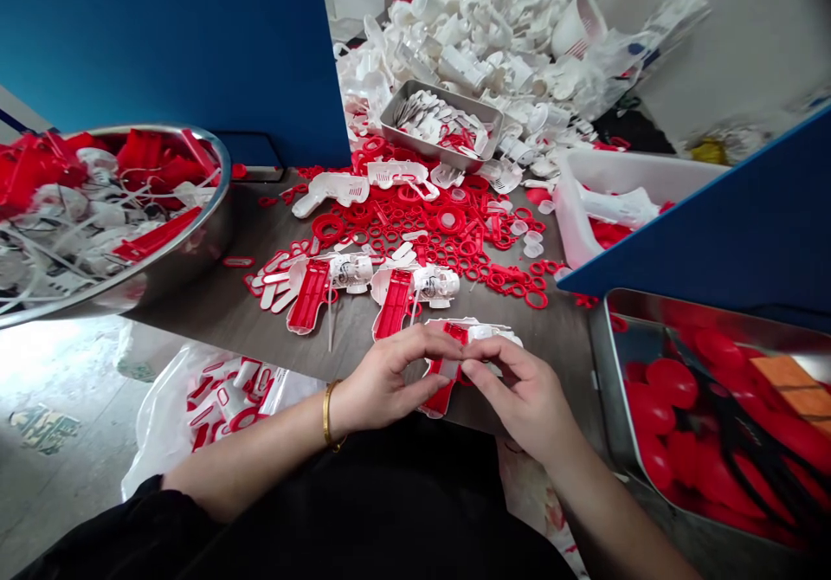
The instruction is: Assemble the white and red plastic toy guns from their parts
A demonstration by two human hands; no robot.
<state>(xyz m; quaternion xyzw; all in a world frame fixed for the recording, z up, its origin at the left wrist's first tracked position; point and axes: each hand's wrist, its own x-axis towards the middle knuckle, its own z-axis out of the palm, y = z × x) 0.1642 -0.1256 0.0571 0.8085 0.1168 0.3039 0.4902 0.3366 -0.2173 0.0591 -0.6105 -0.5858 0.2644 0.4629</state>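
Both my hands meet over a toy gun half (pixel 437 400) with a red grip and white body, the nearest of three along the table's front. My left hand (pixel 396 374) has its fingers stretched toward the right fingertips, with the thumb apart below them. The thumb and forefinger of my right hand (pixel 519 389) are pinched together; whatever they hold is hidden or too small to name. Farther left lie two similar toy gun halves, a middle one (pixel 393 303) and a left one (pixel 307 296), with white cylindrical parts and thin pale strips.
Red rings and small parts (pixel 447 221) cover the table behind. A steel tray (pixel 415 137) holds white pieces before a heap of white parts (pixel 467 35). A steel bowl (pixel 221 173) stands left, a white bin (pixel 571 208) and metal tray (pixel 610 372) with scissors right.
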